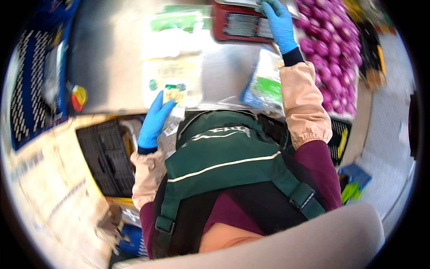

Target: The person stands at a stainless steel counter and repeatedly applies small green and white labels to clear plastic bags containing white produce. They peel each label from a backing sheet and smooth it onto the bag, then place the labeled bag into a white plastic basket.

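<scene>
The red scale [242,24] is cut off by the top edge.

A steel counter [107,58] bears a red scale [239,24] and bagged packets [172,58].

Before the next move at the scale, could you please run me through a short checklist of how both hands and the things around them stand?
1. Left hand has a hold on the small yellow-green label: ok, pinched at the fingertips.
2. Right hand is on the red scale: ok, fingers rest at its top edge.
3. Scale readout legible: cannot tell, blurred.
4. Steel counter has bare room: ok, on the left part.
5. Clear bags of produce lie on the counter: ok.
6. Purple onions sit apart from the right hand: ok, heaped to its right.
</scene>
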Action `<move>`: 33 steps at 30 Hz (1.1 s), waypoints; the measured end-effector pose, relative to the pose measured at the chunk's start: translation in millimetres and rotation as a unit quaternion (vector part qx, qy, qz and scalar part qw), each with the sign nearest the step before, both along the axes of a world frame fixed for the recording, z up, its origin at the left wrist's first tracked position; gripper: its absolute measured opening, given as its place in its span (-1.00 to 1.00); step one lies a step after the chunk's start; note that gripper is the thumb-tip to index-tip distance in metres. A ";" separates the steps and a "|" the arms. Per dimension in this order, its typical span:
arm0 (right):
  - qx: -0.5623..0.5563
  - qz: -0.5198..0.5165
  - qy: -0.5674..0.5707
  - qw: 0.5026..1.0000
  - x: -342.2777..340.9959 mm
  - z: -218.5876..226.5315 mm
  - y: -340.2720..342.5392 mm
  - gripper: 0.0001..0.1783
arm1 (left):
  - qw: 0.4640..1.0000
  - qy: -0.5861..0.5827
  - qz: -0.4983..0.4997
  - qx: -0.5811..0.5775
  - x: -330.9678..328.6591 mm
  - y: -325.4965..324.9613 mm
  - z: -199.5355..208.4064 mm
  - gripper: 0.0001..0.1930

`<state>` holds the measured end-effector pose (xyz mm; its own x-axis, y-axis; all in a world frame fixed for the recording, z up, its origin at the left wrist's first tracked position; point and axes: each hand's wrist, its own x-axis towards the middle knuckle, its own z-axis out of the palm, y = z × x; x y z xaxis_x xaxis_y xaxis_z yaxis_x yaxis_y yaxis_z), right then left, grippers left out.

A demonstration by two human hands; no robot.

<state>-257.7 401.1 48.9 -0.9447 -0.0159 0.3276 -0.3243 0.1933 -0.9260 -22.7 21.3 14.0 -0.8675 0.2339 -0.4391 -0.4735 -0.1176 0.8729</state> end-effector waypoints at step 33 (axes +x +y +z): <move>-0.245 -0.041 -0.414 0.876 212.4 -62.4 196.1 -0.32 | 0.954 -0.166 -0.242 0.058 -84.6 265.4 -49.0 -0.64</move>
